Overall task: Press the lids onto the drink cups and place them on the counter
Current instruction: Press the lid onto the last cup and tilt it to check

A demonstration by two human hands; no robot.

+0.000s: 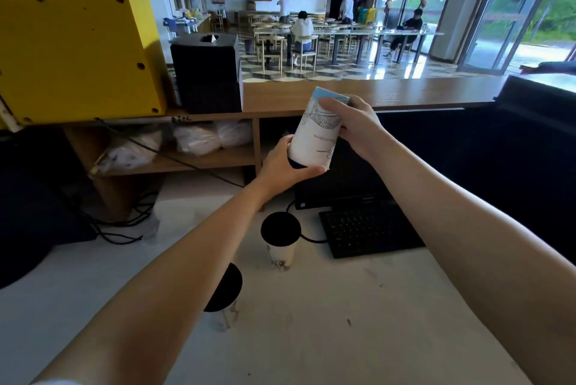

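Note:
A white paper cup (pixel 316 135) with line drawings and a pale blue band is held in the air, tilted with its base pointing away from me. My left hand (pixel 283 166) grips its near end, where a black lid (pixel 297 164) peeks out. My right hand (pixel 352 126) wraps around the far end. Below on the white worktop stand two more cups with black lids: one (pixel 280 236) in the middle, another (pixel 224 291) partly hidden by my left forearm. The wooden counter (pixel 374 93) runs behind the held cup.
A black keyboard (pixel 367 232) and a dark computer case (pixel 346 191) lie right of the cups. A yellow box (pixel 78 51) and a black box (pixel 207 69) stand on the left of the counter. Cables trail at left. Bags fill the shelf beneath.

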